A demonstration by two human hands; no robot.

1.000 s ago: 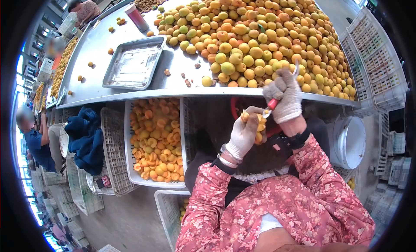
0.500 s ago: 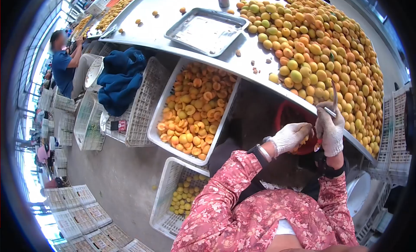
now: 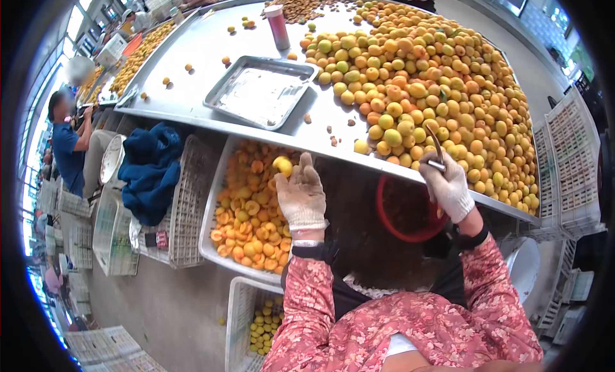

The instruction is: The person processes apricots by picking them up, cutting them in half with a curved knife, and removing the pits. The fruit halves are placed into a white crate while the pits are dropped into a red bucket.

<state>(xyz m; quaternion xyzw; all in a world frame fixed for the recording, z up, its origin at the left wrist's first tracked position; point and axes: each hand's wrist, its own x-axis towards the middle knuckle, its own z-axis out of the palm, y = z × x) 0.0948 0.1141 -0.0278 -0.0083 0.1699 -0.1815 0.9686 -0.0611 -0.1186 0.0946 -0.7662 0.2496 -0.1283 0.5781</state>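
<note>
My gloved left hand [image 3: 301, 193] is open over the white crate of apricot halves [image 3: 253, 241], fingers stretched out. A yellow apricot piece [image 3: 282, 165] shows right at its thumb and fingertips, above the halves. In my gloved right hand [image 3: 451, 185], the fingers are closed round a curved knife [image 3: 437, 164], its thin blade pointing up and away. That hand is at the near edge of the metal table [image 3: 186, 109], beside the big heap of whole apricots [image 3: 442, 84]. Below and left of it is a red tub [image 3: 384, 209] with dark contents.
On the table are a metal tray [image 3: 214, 103], a pink cup [image 3: 277, 27] and scattered pits. A crate of greenish-yellow fruit [image 3: 238, 321] is on the floor. Blue cloth [image 3: 150, 173] hangs over a crate at left; a person in blue [image 3: 69, 148] sits beyond.
My left hand has moved left from beside the right hand to over the crate of halves, its fingers opening. My right hand has shifted slightly left in view with the knife. The view has tilted up.
</note>
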